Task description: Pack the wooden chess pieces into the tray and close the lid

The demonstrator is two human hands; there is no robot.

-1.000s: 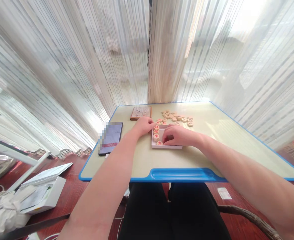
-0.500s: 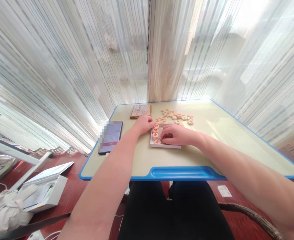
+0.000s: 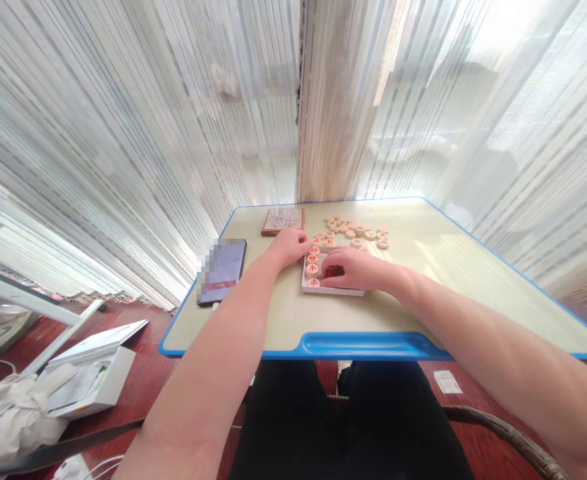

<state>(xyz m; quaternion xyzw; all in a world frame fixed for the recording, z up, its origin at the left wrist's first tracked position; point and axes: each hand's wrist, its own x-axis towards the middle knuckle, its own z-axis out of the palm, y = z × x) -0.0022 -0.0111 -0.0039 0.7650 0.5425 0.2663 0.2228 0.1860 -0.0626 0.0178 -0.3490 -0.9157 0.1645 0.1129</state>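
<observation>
A shallow white box (image 3: pixel 333 291) lies on the table, with a column of round wooden Chinese chess pieces (image 3: pixel 312 271) with red characters along its left side. My left hand (image 3: pixel 292 247) is at the box's far left corner, fingers curled together. Its fingertips meet the rim near the upper pieces, and what they pinch, if anything, is hidden. Over the inside of the box is my right hand (image 3: pixel 356 268), curved, with thumb and fingers apart. Its tips are close beside the column, and I see no piece between them. The hand covers much of the box.
Several loose chess pieces (image 3: pixel 356 230) are scattered beyond the box. A flat brown-edged case (image 3: pixel 283 221) sits at the back left, and a tablet or phone (image 3: pixel 226 270) at the left edge. The blue-rimmed table has a blue tray (image 3: pixel 368 343) at the front. Curtains hang behind.
The right hand's thumb and fingers have shifted slightly by the column of pieces, with a small gap now between them. The left hand stays at the box corner. The view has moved slightly.
</observation>
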